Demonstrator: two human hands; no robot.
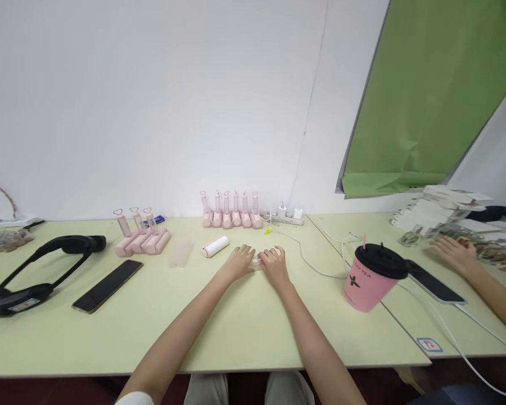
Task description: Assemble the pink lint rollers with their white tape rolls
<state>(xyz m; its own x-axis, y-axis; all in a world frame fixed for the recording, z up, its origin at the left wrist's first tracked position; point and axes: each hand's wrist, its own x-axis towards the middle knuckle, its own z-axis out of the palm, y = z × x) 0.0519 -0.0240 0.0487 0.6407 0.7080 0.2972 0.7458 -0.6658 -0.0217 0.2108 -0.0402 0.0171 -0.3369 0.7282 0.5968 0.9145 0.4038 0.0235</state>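
Tube of clear, thin plastic (257, 260) is between the left hand (239, 262) and the right hand (273, 264), over the pale yellow-green table (244, 337) (whether it touches the surface, I cannot tell). Fingers of both hands seem closed on its two ends. I judge it light, stiff, smooth and somewhat slippery, perhaps easy to crack, so a gentle hold near the ends is suitable. On the pink cup with black lid (365, 287), "TEA" is readable; the blue-bordered sticker (429, 345) has red marks, not surely legible.
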